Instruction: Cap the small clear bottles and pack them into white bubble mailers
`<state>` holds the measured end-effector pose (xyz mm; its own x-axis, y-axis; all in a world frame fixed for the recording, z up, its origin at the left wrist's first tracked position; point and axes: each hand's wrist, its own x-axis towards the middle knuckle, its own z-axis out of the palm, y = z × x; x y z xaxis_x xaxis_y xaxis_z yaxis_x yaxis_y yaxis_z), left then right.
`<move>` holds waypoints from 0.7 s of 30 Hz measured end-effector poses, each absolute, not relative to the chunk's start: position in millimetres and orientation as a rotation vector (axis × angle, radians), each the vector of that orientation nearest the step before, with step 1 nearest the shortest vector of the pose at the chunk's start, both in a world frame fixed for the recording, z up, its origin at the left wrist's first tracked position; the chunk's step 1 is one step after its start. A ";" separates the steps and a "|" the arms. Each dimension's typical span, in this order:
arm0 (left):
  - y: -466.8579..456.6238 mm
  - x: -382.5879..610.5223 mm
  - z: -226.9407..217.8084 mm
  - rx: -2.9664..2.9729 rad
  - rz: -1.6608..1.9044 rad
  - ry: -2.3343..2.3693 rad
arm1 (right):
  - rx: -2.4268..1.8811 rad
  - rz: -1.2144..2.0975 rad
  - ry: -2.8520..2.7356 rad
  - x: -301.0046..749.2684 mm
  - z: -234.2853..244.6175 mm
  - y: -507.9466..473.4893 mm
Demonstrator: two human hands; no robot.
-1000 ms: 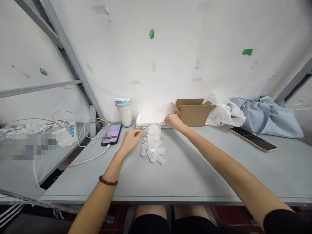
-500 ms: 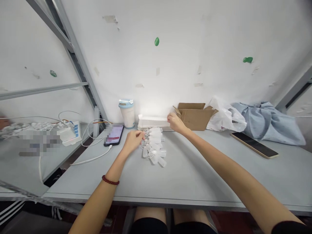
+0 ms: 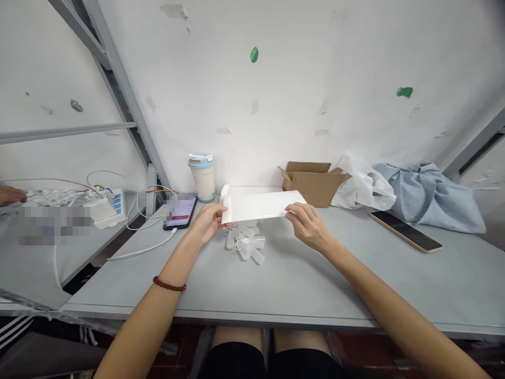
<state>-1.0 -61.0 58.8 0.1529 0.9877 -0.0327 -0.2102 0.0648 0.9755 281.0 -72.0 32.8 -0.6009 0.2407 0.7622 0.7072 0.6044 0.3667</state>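
Observation:
A flat white rectangular sheet (image 3: 258,205) is stretched out level between my two hands, over the far part of the table. My left hand (image 3: 208,221) pinches its left end, thumb on top. At the right end, my right hand (image 3: 308,223) grips the near corner with closed fingers. Below the sheet lies a pile of translucent white tag-like pieces (image 3: 246,245) with thin white loops; the sheet covers the pile's far part. Behind the sheet, against the wall, a white item (image 3: 225,192) shows only in part.
A lidded cup (image 3: 203,179) and a phone (image 3: 182,211) with a cable stand left. An open cardboard box (image 3: 315,187), a white plastic bag (image 3: 363,184), blue cloth (image 3: 430,195) and another phone (image 3: 406,230) lie right. Another person's hand (image 3: 11,195) reaches in at far left.
My right hand has come nearer with the white sheet, lifted from beside the wall. My left hand has left the loops of the pile and taken the sheet's left end.

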 end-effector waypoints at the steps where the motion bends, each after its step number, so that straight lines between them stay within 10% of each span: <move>1: -61.9 1.4 58.7 1.112 1.164 0.970 | -0.771 -0.863 -2.138 281.4 34.5 -74.1; 21: -61.9 89.1 87.6 1.681 0.791 0.957 | -1.195 -0.424 -2.241 287.0 43.7 -81.9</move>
